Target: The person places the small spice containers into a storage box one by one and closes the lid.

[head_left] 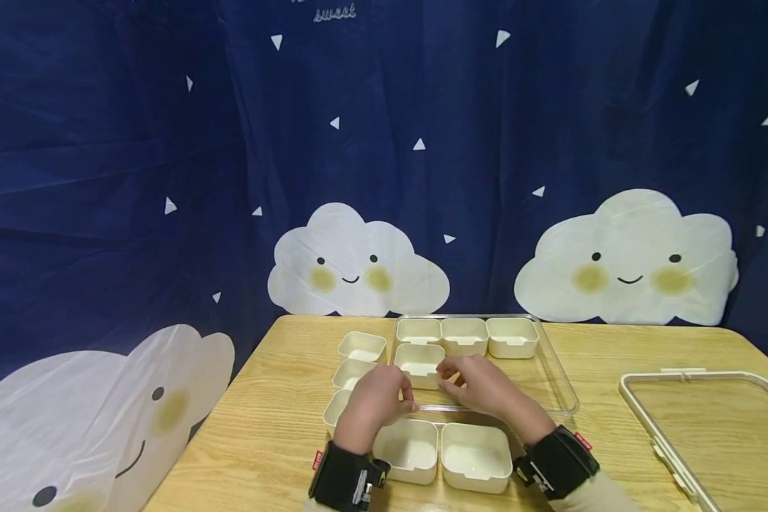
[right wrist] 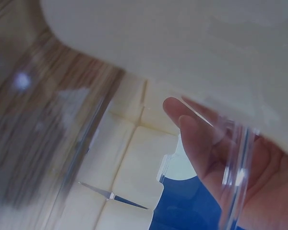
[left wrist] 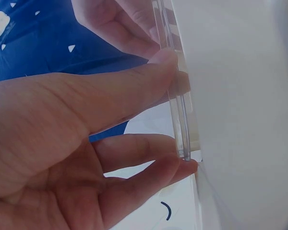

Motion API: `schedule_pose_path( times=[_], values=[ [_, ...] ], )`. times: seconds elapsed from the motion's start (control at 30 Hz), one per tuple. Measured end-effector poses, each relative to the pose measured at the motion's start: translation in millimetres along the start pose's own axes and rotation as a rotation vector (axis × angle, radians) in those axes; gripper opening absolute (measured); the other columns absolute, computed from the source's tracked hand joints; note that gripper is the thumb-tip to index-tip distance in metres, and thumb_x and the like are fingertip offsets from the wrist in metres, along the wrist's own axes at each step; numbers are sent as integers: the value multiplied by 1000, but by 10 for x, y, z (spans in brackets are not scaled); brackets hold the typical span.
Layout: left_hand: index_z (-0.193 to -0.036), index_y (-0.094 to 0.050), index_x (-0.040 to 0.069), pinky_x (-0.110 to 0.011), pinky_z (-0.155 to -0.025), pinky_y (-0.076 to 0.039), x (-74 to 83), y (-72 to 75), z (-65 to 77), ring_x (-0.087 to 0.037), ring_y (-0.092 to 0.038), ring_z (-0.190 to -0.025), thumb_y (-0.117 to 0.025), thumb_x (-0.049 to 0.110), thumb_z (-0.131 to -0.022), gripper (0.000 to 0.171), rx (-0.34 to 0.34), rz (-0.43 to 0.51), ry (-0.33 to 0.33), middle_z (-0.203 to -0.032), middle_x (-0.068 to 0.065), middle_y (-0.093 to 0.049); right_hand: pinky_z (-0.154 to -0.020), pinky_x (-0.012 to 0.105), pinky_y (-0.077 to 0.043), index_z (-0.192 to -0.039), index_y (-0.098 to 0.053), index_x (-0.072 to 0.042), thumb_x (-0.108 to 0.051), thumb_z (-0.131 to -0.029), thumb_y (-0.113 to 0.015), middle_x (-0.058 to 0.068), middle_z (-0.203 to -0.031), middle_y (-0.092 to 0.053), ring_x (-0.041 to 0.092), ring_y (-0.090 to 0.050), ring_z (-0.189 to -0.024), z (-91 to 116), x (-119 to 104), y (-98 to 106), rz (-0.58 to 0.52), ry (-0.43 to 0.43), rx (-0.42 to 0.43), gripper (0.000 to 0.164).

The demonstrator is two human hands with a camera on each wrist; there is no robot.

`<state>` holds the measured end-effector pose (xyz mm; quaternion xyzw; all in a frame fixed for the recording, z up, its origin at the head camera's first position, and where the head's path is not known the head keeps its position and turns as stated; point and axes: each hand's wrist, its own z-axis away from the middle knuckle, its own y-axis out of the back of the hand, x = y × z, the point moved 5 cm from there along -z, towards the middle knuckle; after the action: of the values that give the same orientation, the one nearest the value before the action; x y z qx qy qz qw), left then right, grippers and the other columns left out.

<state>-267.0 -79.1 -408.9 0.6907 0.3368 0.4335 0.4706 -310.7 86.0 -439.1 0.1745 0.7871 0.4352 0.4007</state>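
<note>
A clear box (head_left: 555, 370) on the table holds several cream bins: a row along its back and one bin (head_left: 420, 359) in front at the left. My left hand (head_left: 379, 395) is at the box's front left corner, its thumb and fingertips apart by the clear rim (left wrist: 183, 120) in the left wrist view. At the right side of the front inner bin is my right hand (head_left: 480, 382), fingers loosely bent with no thing between them. Whether its fingertips touch the bin I cannot tell. The right wrist view shows this hand (right wrist: 206, 153) behind the clear wall.
Three cream bins stand left of the box, the farthest bin (head_left: 362, 347) uncovered, the others partly behind my left hand. Two larger bins, a left one (head_left: 407, 451) and a right one (head_left: 476, 459), stand in front. A clear lid (head_left: 653, 427) with a white frame lies at the right.
</note>
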Motion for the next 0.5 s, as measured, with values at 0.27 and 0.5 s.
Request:
schedule_pose_path(
  times=[0.27, 0.5],
  values=[
    [-64, -68, 16, -26, -61, -45, 13, 14, 5, -9, -56, -69, -89, 20, -78, 25, -4, 5, 6, -77, 3, -68, -71, 29, -57, -106, -72, -2, -10, -91, -73, 9, -97, -74, 17, -72, -79, 0, 4, -10, 13, -5, 5, 18],
    [-64, -69, 17, -26, -62, -46, 4, -1, 0, -10, -58, -71, -89, 21, -78, 25, -15, 7, 14, -81, 3, -69, -73, 32, -58, -107, -71, 1, -8, -91, -72, 11, -98, -73, 22, -73, -81, 0, 4, -23, -8, 6, 6, 18]
  ],
)
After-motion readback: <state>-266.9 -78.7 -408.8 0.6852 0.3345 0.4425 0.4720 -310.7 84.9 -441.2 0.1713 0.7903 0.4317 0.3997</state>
